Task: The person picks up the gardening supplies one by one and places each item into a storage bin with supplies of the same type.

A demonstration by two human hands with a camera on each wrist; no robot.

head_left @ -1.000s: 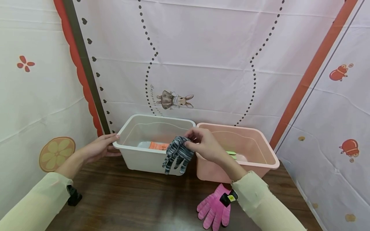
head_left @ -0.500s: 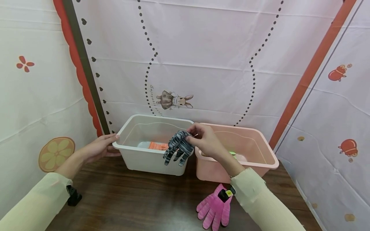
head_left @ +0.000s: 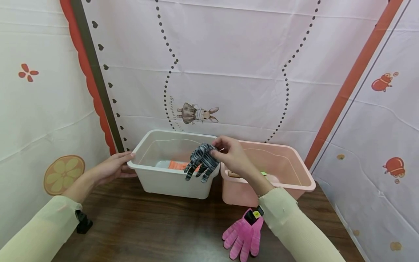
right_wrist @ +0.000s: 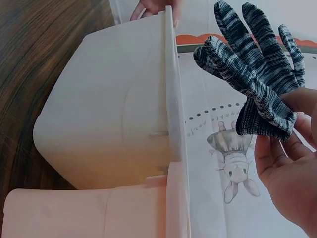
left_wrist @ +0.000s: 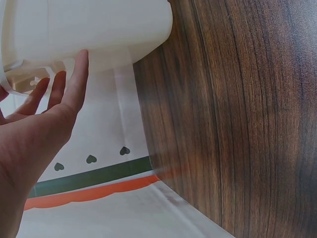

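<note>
My right hand [head_left: 235,157] pinches a black-and-grey striped knit glove [head_left: 202,160] by its cuff. In the head view the glove dangles over the front right rim of a white plastic bin [head_left: 170,183], fingers hanging down. The right wrist view shows the glove [right_wrist: 252,64] whole, its cuff between thumb and fingers. My left hand [head_left: 114,166] holds the left rim of the white bin, thumb on top. Its other fingers [left_wrist: 77,82] reach below the rim, along the outside. An orange item [head_left: 176,165] lies inside that bin.
A pink bin [head_left: 243,193] stands right of the white one, with something green [head_left: 263,173] and a brown item [head_left: 233,174] inside. On the dark wooden table [head_left: 147,229], a pink glove [head_left: 240,238] lies in front, below my right wrist. Printed cloth [head_left: 229,43] hangs behind.
My right hand has lifted the striped glove slightly upward, so its fingers hang nearer the white bin's rim. My left hand stays on the rim.
</note>
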